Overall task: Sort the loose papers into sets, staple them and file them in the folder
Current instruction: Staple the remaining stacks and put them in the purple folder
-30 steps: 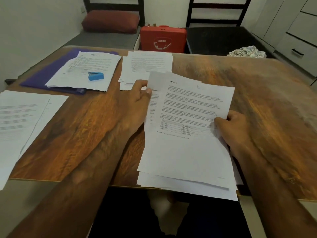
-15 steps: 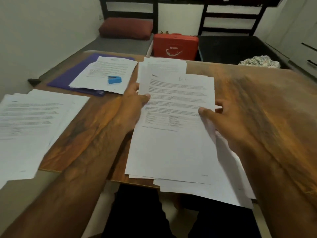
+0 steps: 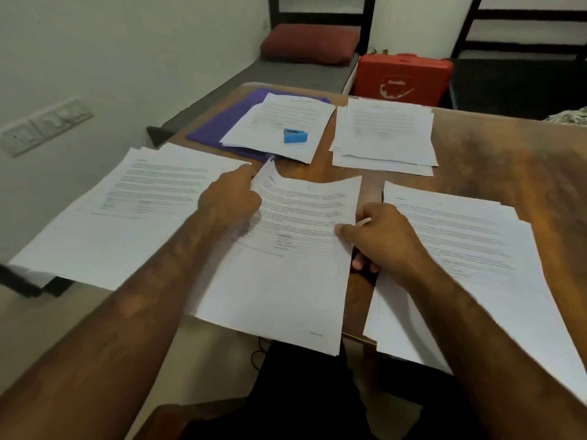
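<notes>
Holding a thin set of printed sheets (image 3: pixel 286 274) in both hands, low over the near edge of the wooden table (image 3: pixel 508 160). Left hand (image 3: pixel 227 201) curls round the set's upper left edge; the paper's top corner bends up beside the forefinger. Thumb position there can't be told. Right hand (image 3: pixel 384 239) pinches the right edge, thumb flat on the printed face, fingers tucked underneath. The lower end of the set hangs past the table edge, above the person's lap.

Left pile (image 3: pixel 127 217) lies flat at the table's near left corner, just beside the left hand, its near end overhanging. Right pile (image 3: pixel 470 255) lies on the other side of the held set, slightly fanned, also overhanging the near edge.

Farther back, the purple folder (image 3: pixel 219 128) lies flat near the left edge. A stacked set (image 3: pixel 286 112) rests on it, and the blue stapler (image 3: pixel 295 135) sits on that paper. Far pile (image 3: pixel 384 134) is next to it on the right, loosely squared, on bare wood.

Beyond the table: red case (image 3: pixel 403 77) standing upright and a dark red cushion (image 3: pixel 308 44). Switch plate (image 3: pixel 41 125) on the left wall. Text on all pages is too blurred to read.
</notes>
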Action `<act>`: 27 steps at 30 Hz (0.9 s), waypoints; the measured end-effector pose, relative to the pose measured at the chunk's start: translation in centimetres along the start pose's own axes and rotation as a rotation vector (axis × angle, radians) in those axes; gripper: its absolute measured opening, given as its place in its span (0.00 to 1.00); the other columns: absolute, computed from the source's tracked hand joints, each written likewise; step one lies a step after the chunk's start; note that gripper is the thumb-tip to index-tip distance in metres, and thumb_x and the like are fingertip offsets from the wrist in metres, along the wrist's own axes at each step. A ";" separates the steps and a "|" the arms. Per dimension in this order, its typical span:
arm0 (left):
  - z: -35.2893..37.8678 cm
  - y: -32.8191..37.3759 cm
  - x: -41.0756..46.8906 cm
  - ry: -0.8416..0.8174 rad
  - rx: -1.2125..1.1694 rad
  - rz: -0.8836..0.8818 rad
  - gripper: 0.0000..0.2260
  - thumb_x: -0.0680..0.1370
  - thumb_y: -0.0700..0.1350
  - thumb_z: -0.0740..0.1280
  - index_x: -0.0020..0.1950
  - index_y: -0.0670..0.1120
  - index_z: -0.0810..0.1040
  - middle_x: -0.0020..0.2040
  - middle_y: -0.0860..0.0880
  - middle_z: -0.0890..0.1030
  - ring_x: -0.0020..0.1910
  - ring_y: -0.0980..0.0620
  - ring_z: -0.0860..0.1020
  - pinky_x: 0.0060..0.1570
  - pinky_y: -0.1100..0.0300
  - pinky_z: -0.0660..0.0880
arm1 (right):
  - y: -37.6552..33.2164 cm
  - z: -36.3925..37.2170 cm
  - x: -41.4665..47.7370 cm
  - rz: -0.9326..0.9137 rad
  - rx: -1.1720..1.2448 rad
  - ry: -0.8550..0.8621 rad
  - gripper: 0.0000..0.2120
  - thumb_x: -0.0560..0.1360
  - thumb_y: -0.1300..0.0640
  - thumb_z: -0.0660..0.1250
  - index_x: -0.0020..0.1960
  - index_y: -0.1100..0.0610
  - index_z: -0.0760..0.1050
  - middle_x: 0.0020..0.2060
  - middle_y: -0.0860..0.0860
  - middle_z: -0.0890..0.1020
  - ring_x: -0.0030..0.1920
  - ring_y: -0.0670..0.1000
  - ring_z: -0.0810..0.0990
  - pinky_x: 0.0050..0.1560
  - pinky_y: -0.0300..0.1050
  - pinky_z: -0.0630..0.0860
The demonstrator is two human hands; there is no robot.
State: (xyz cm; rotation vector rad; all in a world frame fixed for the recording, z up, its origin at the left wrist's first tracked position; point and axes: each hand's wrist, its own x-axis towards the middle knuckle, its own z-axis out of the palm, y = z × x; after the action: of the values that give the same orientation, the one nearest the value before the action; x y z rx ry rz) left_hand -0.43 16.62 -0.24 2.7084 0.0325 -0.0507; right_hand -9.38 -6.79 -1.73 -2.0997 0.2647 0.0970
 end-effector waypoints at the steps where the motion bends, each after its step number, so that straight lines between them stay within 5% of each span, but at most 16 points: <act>1: 0.3 0.1 0.0 0.001 0.061 0.005 0.19 0.81 0.44 0.65 0.72 0.50 0.70 0.69 0.46 0.76 0.63 0.42 0.78 0.59 0.45 0.79 | 0.0 0.0 0.0 0.001 -0.056 0.023 0.06 0.80 0.50 0.72 0.51 0.51 0.78 0.40 0.47 0.88 0.27 0.48 0.84 0.25 0.38 0.73; 5: 1.0 1.4 -0.5 0.149 0.377 0.040 0.23 0.80 0.49 0.67 0.73 0.46 0.68 0.71 0.42 0.71 0.69 0.42 0.71 0.64 0.46 0.73 | 0.0 -0.6 -0.4 -0.028 -0.258 0.123 0.09 0.80 0.44 0.70 0.53 0.49 0.76 0.50 0.46 0.86 0.31 0.47 0.84 0.34 0.34 0.73; 8: 1.4 3.5 -1.3 0.156 0.468 0.121 0.24 0.80 0.50 0.67 0.75 0.46 0.68 0.75 0.42 0.67 0.72 0.42 0.67 0.70 0.46 0.68 | 0.1 -1.4 -0.9 -0.031 -0.336 0.195 0.18 0.81 0.44 0.70 0.66 0.51 0.76 0.62 0.51 0.83 0.49 0.51 0.82 0.50 0.41 0.71; 14: 5.3 10.5 -4.1 0.071 0.066 0.403 0.15 0.81 0.53 0.67 0.66 0.52 0.77 0.73 0.49 0.71 0.71 0.48 0.70 0.69 0.50 0.70 | 2.7 -4.1 -1.4 0.002 -0.405 0.238 0.19 0.79 0.42 0.70 0.67 0.48 0.77 0.58 0.50 0.85 0.54 0.53 0.82 0.57 0.49 0.77; 18: 8.1 14.6 -4.4 0.053 -0.044 0.534 0.14 0.81 0.52 0.66 0.64 0.49 0.77 0.65 0.48 0.76 0.64 0.49 0.73 0.63 0.52 0.74 | 5.3 -8.3 -2.4 -0.010 -0.558 0.340 0.15 0.80 0.42 0.66 0.63 0.45 0.79 0.53 0.47 0.86 0.52 0.52 0.82 0.50 0.44 0.72; 22: 10.4 16.2 -3.1 0.080 0.024 0.537 0.22 0.82 0.57 0.63 0.73 0.48 0.72 0.70 0.47 0.73 0.69 0.48 0.70 0.68 0.51 0.71 | 8.5 -10.3 -3.0 -0.059 -0.618 0.360 0.14 0.80 0.41 0.63 0.59 0.45 0.79 0.52 0.44 0.84 0.45 0.48 0.79 0.39 0.40 0.68; 27: 13.2 16.1 -2.0 0.074 0.250 0.499 0.25 0.83 0.62 0.55 0.75 0.49 0.67 0.73 0.46 0.69 0.70 0.47 0.68 0.70 0.48 0.68 | 10.5 -9.4 -2.5 -0.128 -0.643 0.393 0.12 0.80 0.39 0.62 0.56 0.45 0.73 0.56 0.41 0.84 0.42 0.46 0.79 0.38 0.39 0.76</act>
State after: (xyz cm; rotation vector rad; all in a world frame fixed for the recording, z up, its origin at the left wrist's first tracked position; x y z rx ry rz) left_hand -2.30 -3.56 -5.40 2.8792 -0.6647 0.2072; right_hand -14.56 -19.65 -5.23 -2.7643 0.3664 -0.3562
